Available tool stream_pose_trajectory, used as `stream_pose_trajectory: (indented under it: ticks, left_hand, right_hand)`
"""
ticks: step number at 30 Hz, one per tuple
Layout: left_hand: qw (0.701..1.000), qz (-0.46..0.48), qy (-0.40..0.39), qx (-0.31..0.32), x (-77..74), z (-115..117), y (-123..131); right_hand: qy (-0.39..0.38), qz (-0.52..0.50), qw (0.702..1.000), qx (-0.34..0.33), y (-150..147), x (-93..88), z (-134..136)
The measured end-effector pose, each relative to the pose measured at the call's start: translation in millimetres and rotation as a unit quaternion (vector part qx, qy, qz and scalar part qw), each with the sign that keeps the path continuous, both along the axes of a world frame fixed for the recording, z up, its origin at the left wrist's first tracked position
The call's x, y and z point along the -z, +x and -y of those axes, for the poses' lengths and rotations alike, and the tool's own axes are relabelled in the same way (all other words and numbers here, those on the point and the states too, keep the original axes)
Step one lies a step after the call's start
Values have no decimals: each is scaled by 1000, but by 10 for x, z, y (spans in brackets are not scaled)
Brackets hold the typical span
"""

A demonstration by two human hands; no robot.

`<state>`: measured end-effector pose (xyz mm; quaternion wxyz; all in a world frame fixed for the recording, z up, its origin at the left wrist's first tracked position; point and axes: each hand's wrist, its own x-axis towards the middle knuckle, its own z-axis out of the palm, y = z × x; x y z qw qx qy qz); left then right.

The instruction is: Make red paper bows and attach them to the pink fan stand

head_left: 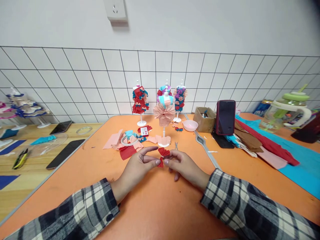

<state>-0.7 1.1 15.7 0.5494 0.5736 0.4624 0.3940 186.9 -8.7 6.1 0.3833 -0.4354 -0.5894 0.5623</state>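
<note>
My left hand (136, 168) and my right hand (183, 166) meet over the orange table (155, 206), both pinching a small pleated red paper piece (163, 155) between fingertips. Just beyond it stands a little mannequin (164, 115) wearing a pink pleated paper skirt and a light blue top. Small metal scissors (176, 145) lie near my right hand. Left of the mannequin lie pink and red paper scraps (125, 145) and a tape ring (128, 140).
Three more dressed mannequins (140, 100) stand by the wire grid wall. A pink bowl (190, 125), cardboard box (204, 119), upright phone (225, 117), crepe paper sheets (270, 146) and a green-lidded bottle (287, 111) sit right. Two phones (65, 153) lie on the left wooden table.
</note>
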Motion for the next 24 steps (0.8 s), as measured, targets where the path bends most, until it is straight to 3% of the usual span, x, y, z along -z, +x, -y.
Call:
stream_pose_trajectory:
  ticks: [4, 13, 20, 24]
  left_hand:
    - [1000, -7, -4, -4, 20, 9, 24]
    - [999, 40, 21, -5, 22, -14, -9]
    - [981, 120, -117, 100, 98, 19, -9]
    - [980, 126, -108, 108, 141, -5, -10]
  right_hand:
    - [-4, 50, 999, 13, -43, 0, 11]
    - [-50, 8, 999, -6, 59, 12, -63]
    - [-22, 53, 998, -27, 50, -33, -51]
    - [-5, 64, 995, -70, 55, -35, -38]
